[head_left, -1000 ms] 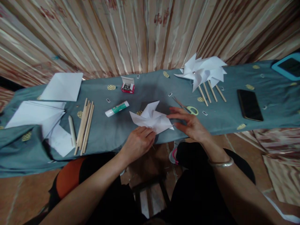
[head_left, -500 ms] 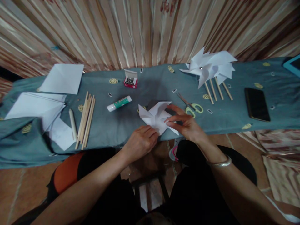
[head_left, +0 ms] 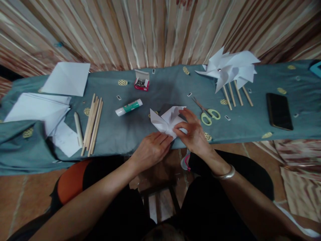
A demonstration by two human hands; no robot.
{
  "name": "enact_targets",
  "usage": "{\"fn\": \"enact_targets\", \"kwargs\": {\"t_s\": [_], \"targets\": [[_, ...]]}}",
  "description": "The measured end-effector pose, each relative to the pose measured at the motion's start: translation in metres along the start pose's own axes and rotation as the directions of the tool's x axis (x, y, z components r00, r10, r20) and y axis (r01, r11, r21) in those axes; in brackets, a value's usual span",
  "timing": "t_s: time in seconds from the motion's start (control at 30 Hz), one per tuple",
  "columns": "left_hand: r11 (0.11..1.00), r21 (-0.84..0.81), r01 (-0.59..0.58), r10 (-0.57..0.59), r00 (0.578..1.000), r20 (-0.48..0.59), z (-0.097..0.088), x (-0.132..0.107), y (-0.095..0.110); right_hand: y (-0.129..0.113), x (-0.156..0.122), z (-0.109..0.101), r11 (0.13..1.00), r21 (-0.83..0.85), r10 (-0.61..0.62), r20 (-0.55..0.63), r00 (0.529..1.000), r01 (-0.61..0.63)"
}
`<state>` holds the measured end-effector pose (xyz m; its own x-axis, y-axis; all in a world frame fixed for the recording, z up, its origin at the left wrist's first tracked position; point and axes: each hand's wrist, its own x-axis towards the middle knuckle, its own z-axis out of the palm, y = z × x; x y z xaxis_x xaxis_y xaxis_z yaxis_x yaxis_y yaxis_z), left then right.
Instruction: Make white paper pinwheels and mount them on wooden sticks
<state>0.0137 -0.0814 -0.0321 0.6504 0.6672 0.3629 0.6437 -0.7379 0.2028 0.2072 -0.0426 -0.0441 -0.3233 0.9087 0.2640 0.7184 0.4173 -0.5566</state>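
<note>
Striped curtains (head_left: 150,33) hung behind a cloth-covered desk (head_left: 107,130), left hand (head_left: 151,147) gripping a white paper pinwheel (head_left: 161,124) by its near edge, right hand (head_left: 194,134) pinching near its middle.

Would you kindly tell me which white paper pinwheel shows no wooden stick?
The pinwheel held by the left hand and right hand; the clustered pinwheels beyond the scissors have wooden sticks showing beneath them.

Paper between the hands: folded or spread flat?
Folded: the white paper has raised flaps forming pointed blades. The left hand and right hand hide part of it; can't tell whether every flap is folded.
</note>
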Motion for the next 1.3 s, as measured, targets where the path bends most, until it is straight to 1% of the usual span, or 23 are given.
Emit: {"fn": "enact_targets", "kwargs": {"t_s": [0.17, 0.37, 0.57, 0.87, 1.13, 1.3], "targets": [[0.999, -0.032, 0.017, -0.018, 0.999, -0.046, 0.0008, -0.0010, -0.0006, 0.0008, -0.0005, 0.0024, 1.000, -0.017, -0.003, -0.008, 1.000, 0.002], [0.999, -0.021, -0.042, 0.043, 0.999, 0.017, 0.0008, -0.0010, -0.0016, 0.0014, -0.0006, 0.0046, 1.000, -0.001, 0.009, -0.025, 1.000, -0.009], [0.999, -0.002, -0.044, 0.044, 0.999, 0.018, -0.0004, 0.0007, -0.0011, 0.0014, -0.0015, 0.0054, 1.000, 0.024, 0.020, -0.043, 0.999, -0.019], [0.999, 0.012, -0.053, 0.053, 0.999, -0.004, -0.0007, 0.0020, -0.0005, 0.0006, -0.0018, 0.0055, 1.000, 0.011, 0.024, -0.043, 0.999, -0.024], [0.998, 0.009, -0.060, 0.060, 0.998, -0.001, -0.0002, 0.0019, -0.0008, 0.0008, -0.0022, 0.0073, 1.000, 0.016, 0.005, -0.062, 0.998, -0.004], [0.998, -0.006, -0.057, 0.057, 0.998, 0.006, -0.0001, 0.0027, -0.0003, -0.0013, -0.0030, 0.0054, 0.999, -0.028, -0.040, -0.048, 0.998, 0.039]]}}
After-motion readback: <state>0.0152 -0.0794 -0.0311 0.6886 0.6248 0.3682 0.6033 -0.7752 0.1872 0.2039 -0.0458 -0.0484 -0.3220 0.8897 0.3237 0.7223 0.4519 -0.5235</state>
